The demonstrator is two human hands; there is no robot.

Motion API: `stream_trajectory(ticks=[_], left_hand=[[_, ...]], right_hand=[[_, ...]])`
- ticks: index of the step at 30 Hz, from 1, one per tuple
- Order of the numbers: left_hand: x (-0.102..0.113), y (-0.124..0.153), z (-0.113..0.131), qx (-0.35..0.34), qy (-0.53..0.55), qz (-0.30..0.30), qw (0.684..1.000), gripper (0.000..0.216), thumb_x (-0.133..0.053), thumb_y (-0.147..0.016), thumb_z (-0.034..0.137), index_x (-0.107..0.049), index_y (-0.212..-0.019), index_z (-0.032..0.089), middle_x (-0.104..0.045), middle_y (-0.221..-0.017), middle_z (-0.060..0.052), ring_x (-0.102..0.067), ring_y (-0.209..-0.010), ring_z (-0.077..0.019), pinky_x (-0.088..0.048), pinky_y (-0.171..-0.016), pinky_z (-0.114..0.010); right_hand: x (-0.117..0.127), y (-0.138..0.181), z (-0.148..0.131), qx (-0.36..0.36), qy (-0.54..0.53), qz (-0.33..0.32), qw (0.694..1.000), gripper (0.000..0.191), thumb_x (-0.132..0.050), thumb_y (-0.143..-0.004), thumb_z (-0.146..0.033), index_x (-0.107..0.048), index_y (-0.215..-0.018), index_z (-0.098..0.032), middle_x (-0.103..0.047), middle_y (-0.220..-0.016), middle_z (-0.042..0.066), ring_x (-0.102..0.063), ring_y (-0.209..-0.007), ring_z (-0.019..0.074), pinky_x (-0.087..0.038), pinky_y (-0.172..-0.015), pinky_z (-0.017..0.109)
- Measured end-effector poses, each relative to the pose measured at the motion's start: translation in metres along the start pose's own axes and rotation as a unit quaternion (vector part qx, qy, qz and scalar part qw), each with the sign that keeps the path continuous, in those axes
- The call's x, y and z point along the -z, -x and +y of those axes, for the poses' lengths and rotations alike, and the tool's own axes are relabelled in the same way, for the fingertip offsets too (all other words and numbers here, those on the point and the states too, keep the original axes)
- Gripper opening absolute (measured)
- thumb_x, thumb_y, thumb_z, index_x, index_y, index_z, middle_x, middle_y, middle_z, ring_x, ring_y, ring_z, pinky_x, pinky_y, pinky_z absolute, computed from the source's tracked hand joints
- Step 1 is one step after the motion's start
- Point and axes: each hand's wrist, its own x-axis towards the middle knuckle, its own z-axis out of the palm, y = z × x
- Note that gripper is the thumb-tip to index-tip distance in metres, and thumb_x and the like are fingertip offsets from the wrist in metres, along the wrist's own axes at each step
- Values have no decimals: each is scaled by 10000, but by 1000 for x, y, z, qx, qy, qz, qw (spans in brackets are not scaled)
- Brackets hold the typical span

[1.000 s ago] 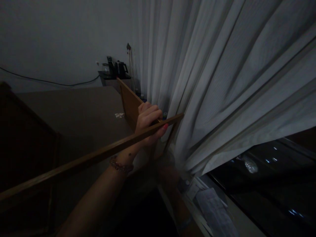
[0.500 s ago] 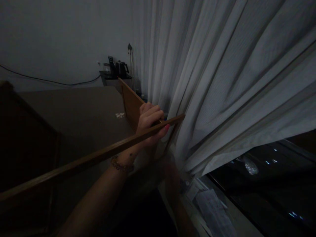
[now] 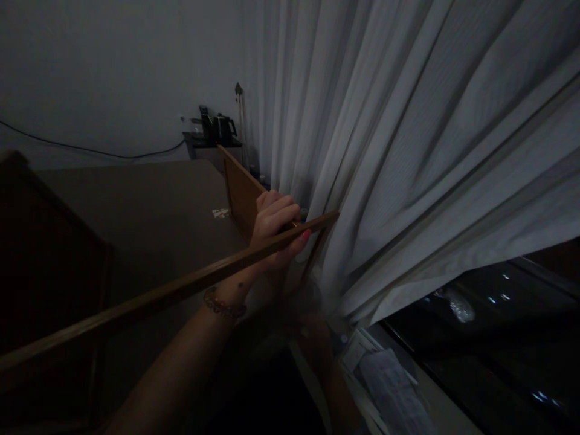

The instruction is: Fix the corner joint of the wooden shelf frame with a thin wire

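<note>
My left hand [image 3: 276, 223] is closed around part of a wooden frame, its fingers over the top and the red-nailed thumb below a long wooden rail [image 3: 194, 281]. The rail slants from the lower left up to the curtain and crosses in front of the wrist, which wears a beaded bracelet. Beyond the hand stands a brown wooden panel [image 3: 242, 190]. Low down beside the frame's upright [image 3: 316, 251], my right hand [image 3: 315, 341] is dark and smeared by motion. A pale greyish blur lies just above it; I cannot make out what it is.
A white curtain [image 3: 385, 133] hangs along the right, above a dark glossy surface [image 3: 489, 338]. Papers or cloth [image 3: 394, 386] lie at lower right. At the back, a black kettle [image 3: 223, 127] stands on a small cabinet [image 3: 212, 147]. Small pale pieces [image 3: 220, 213] rest on a brown surface [image 3: 167, 205].
My right hand has shifted slightly lower and stays blurred. My left hand keeps its grip on the wooden frame in the same place.
</note>
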Motion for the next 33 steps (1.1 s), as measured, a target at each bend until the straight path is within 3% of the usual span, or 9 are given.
stream_trajectory(ticks=[9, 16, 21, 28, 33], left_hand=[[0, 0, -1, -9, 5, -2, 1000, 459, -403, -924, 589, -413, -661, 213, -438, -633, 5, -443, -679, -189, -334, -725, -381], [1, -1, 2, 3, -1, -5, 1000, 483, -367, -928, 610, -414, -652, 216, -447, -630, -2, -459, -701, -199, -342, -736, -386], [0, 0, 1, 4, -3, -3, 1000, 475, -360, -932, 600, -416, -658, 216, -452, -630, 0, -470, -702, -198, -345, -747, -385], [0, 0, 2, 14, -11, -5, 1000, 492, -334, -924, 630, -406, -657, 223, -444, -629, -3, -458, -697, -204, -344, -744, -387], [1, -1, 2, 11, -6, -11, 1000, 464, -357, -921, 609, -410, -666, 225, -442, -638, -3, -446, -692, -206, -332, -745, -388]], right_hand=[[6, -2, 2, 29, -1, -11, 1000, 241, -569, -973, -363, -626, -1132, -190, -652, -1125, 65, -650, -907, 163, -572, -797, 355], [0, -9, -18, -27, -16, 40, 999, 247, -532, -987, -375, -653, -1088, -184, -694, -1014, 65, -675, -880, 173, -569, -793, 345], [0, -8, -26, -84, -47, 71, 993, 303, -428, -1009, -388, -671, -943, -219, -702, -801, 47, -681, -713, 176, -546, -626, 273], [4, -10, -29, -126, -83, 70, 986, 267, -491, -980, -394, -637, -873, -199, -703, -766, 28, -671, -681, 148, -508, -593, 223], [11, -10, -29, -106, -100, 39, 989, 262, -545, -945, -398, -659, -815, -201, -703, -733, 17, -676, -681, 150, -520, -626, 231]])
